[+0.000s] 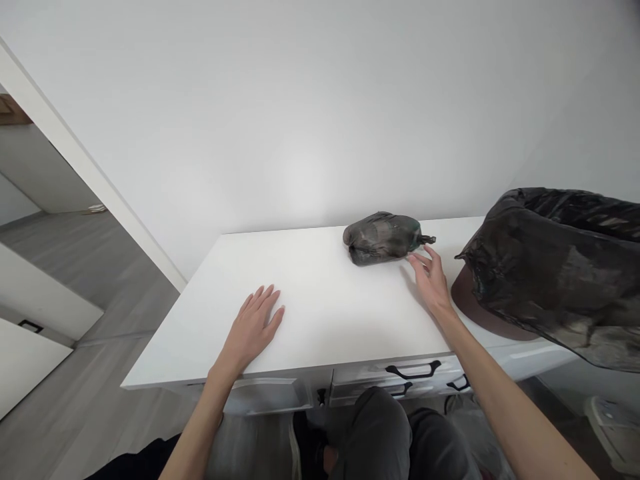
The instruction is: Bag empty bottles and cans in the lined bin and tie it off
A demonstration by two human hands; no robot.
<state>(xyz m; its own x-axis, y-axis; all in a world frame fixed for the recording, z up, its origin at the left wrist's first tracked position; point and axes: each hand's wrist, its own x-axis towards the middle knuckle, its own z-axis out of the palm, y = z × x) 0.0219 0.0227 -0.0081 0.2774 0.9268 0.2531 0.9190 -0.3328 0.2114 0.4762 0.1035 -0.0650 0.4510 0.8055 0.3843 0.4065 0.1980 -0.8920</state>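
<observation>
My left hand [253, 327] lies flat on the left part of the white cabinet top [310, 300], fingers stretched out and nothing in it. Toward the back of the top lies a small black plastic bag [383, 238], filled and lying on its side. Its twisted, knotted end points right, and its contents are hidden behind the dark film. My right hand [433, 280] is at the bag's right end, thumb and forefinger apart, close beside the knot. I cannot tell whether the fingertips touch the bag.
At the right stands a brown bin [470, 300] lined with a large black bag [565, 280] that hangs over its rim. Drawers with black handles [414, 370] are below the front edge, above my knees [383, 433]. A white wall [300, 120] rises behind.
</observation>
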